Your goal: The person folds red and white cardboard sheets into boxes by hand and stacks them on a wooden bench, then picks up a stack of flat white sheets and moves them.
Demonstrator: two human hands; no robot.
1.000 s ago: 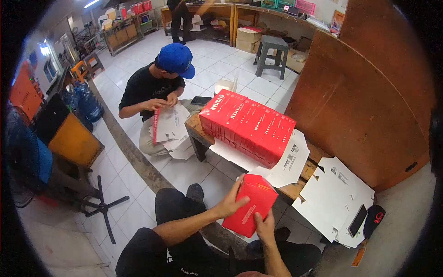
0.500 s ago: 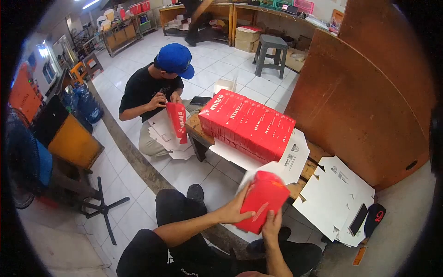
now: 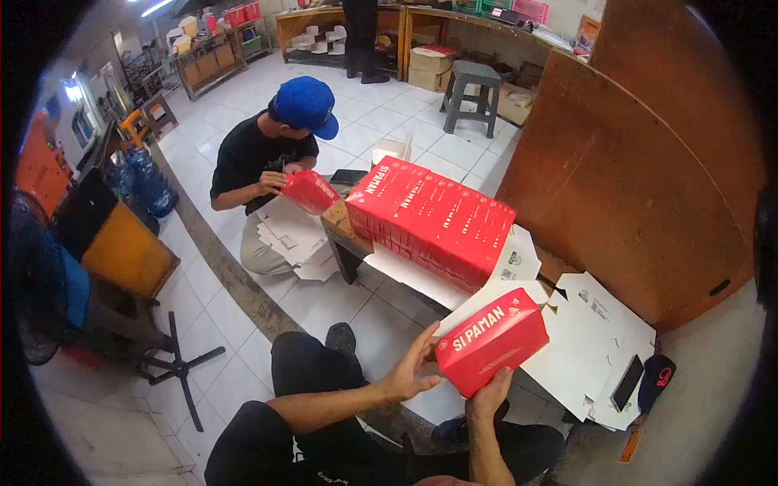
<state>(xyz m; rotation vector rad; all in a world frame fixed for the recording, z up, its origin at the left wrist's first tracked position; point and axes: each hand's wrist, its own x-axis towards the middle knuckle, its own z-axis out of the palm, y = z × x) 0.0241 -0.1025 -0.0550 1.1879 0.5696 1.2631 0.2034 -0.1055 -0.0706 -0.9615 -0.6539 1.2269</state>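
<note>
A red box [image 3: 492, 340] with white "SI PAMAN" lettering is held up in front of me, a white flap standing along its upper edge. Under its lower right side, my right hand [image 3: 489, 394] grips it. My left hand [image 3: 413, 368] is at the box's left end, fingers behind the flap and thumb apart from them. Just beyond stands a block of stacked red boxes [image 3: 433, 215] on a low wooden bench [image 3: 347, 231]. Flat white card sheets [image 3: 579, 348] lie to the right of the box.
Across from me a person in a blue cap [image 3: 271, 154] sits holding another red box [image 3: 310, 192]. A black phone [image 3: 627, 384] and a dark cap [image 3: 657, 384] lie at the right. Farther back are a grey stool [image 3: 472, 97] and a standing person [image 3: 361, 36].
The box in my hands has moved right and up and turned, showing its lettering. The seated person's box has tilted and risen. The person at the back now stands farther right.
</note>
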